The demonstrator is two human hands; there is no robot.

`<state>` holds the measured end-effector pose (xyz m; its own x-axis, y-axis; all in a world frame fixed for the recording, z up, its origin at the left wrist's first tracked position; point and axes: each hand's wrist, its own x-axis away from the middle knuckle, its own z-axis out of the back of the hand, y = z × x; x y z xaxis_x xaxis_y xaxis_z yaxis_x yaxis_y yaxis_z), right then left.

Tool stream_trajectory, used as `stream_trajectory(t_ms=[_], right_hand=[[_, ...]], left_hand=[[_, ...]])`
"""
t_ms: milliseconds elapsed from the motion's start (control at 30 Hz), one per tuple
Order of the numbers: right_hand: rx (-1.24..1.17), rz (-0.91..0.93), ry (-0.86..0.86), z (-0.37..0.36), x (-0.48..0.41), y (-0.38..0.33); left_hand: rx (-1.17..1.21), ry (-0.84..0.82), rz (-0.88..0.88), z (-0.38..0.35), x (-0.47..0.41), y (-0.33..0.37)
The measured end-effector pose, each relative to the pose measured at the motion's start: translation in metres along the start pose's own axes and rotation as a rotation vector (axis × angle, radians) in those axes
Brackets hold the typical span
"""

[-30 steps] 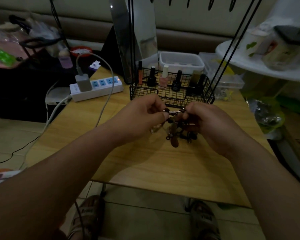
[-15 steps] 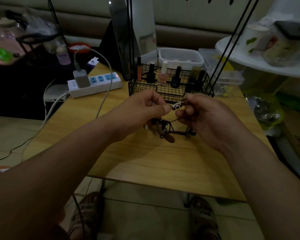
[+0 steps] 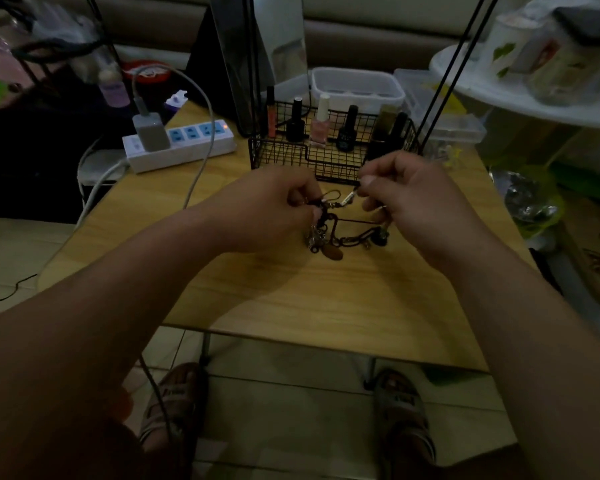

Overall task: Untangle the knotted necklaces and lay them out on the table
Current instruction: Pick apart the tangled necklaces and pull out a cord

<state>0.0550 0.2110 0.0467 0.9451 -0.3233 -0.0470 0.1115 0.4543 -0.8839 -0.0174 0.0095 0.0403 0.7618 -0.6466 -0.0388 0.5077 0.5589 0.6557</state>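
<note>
I see both hands above the light wooden table (image 3: 291,306): left hand (image 3: 271,213) and right hand (image 3: 413,199) each pinch the dark tangled chain necklaces (image 3: 340,233).

Your view is dim and underexposed, with a muddy cast. The brightest patch is the pale shelf (image 3: 520,95) at upper right. Your forearms throw soft shadows on the desk (image 3: 326,299). Edges bow from the wide lens, the left corner sinks to near black, and the necklaces (image 3: 340,233) read as a soft, dark tangle.
</note>
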Motion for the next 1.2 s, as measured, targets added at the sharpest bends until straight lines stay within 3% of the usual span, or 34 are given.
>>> stream_trajectory(t_ms=[100, 267, 367, 500, 567, 700, 800, 967, 1200], right_hand=[[0.14, -0.037, -0.045, -0.002, -0.001, 0.004], [0.418, 0.018, -0.35, -0.009, 0.003, 0.005], [0.622, 0.134, -0.322, -0.018, 0.002, 0.011], [0.617, 0.215, -0.277, -0.019, 0.001, 0.012], [0.498, 0.183, -0.304, -0.014, 0.002, 0.009], [-0.162, -0.047, -0.302, 0.004, 0.003, -0.001], [-0.489, -0.082, -0.285, 0.012, 0.003, -0.004], [-0.657, -0.051, -0.233, 0.016, -0.001, -0.003], [-0.82, -0.028, -0.203, 0.02, 0.001, -0.014]], left_hand=[[0.175, 0.077, 0.0, 0.004, 0.0, 0.001], [0.407, 0.121, 0.011, 0.01, -0.002, 0.003], [0.471, 0.172, -0.015, 0.013, -0.001, 0.005], [0.614, 0.245, -0.035, 0.018, 0.001, 0.004], [0.649, 0.268, -0.033, 0.02, 0.001, 0.002], [0.423, 0.371, 0.038, 0.017, 0.001, -0.002], [0.337, 0.384, 0.108, 0.013, -0.002, -0.004], [0.251, 0.248, 0.137, 0.012, -0.002, -0.003], [0.379, -0.015, 0.1, 0.015, 0.003, -0.001]])
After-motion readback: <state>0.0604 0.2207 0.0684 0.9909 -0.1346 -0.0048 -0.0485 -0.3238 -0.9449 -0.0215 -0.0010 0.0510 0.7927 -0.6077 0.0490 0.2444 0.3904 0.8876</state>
